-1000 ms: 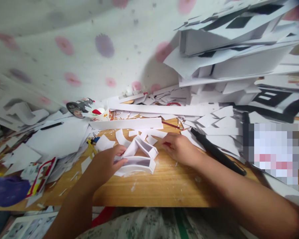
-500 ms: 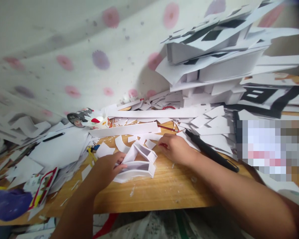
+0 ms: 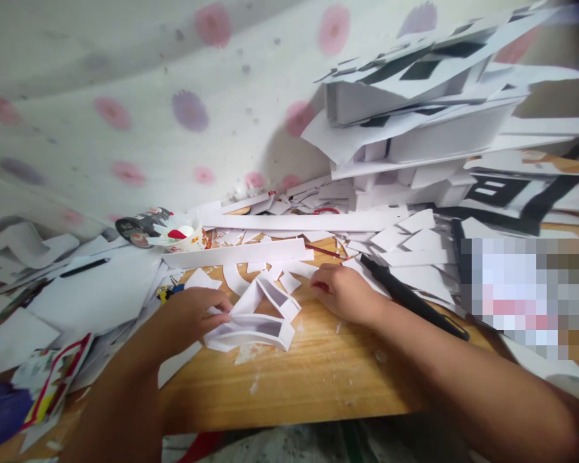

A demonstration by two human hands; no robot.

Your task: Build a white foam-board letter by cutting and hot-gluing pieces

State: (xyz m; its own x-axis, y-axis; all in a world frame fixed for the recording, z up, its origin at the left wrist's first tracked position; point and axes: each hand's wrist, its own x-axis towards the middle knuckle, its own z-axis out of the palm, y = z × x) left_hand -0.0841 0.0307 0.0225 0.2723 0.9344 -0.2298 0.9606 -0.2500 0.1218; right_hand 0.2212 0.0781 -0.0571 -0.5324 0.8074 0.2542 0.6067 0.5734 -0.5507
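A white shape built of upright board strips [image 3: 263, 333], like a hollow letter or frame, lies on the wooden table in the head view. My left hand [image 3: 193, 318] is closed at its left end, with thumb and fingers pinching a white edge there. To the right of the shape, my right hand [image 3: 345, 292] rests low over the table, fingers curled in. A bit of dark red shows under those fingers; what it is, I cannot make out. Small white offcuts [image 3: 289, 281] lie between the hands, behind the shape.
A long white strip [image 3: 241, 253] lies behind the shape. A black tool with a long handle [image 3: 415, 299] lies right of my right hand. A paper cup [image 3: 183, 239] stands at the back left. Stacked white board structures [image 3: 415, 135] rise at the back right. Paper sheets [image 3: 106, 296] cover the left.
My left hand has shifted left along the shape's left end, its fingers now closer together. The shape has moved slightly left in view. My right hand stays curled in nearly the same place.
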